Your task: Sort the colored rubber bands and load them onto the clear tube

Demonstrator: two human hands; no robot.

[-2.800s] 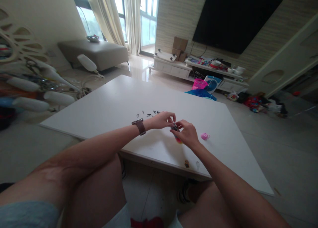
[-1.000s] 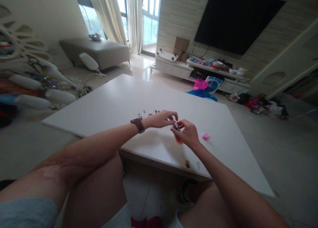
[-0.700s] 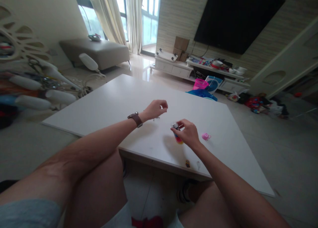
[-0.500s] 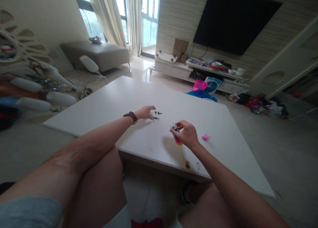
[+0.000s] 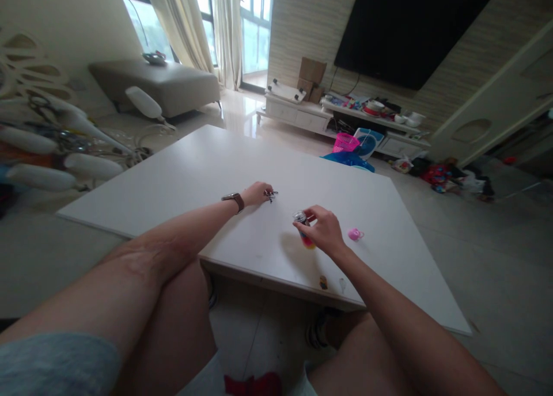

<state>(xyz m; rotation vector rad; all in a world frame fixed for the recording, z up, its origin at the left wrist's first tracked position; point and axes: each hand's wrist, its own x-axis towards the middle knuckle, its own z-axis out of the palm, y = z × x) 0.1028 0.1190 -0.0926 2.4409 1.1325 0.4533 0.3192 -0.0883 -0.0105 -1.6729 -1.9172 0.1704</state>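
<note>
On the white table (image 5: 242, 154), my left hand (image 5: 258, 193) has its fingers drawn together around several small dark, thin pieces (image 5: 271, 195); their kind is too small to make out, and some stick out past the fingertips. A brown-strapped watch sits on that wrist. My right hand (image 5: 323, 229) grips a small clear bottle (image 5: 307, 240) with a multicoloured lower part, held slightly tilted, its top toward the left hand. Right of this hand lies a small pink object (image 5: 355, 234) with a loop.
Near the table's front edge lie a small brown-and-black item (image 5: 323, 282) and a small clear item (image 5: 343, 285). Beyond the table stand a pink basket (image 5: 345, 143) and a low white cabinet (image 5: 298, 117). White-shaded lamp arms (image 5: 93, 167) reach in from the left.
My left hand's fingers, spread beside the dark pieces before, have closed around some of them. My right hand still holds the bottle in about the same place. The view has shifted slightly.
</note>
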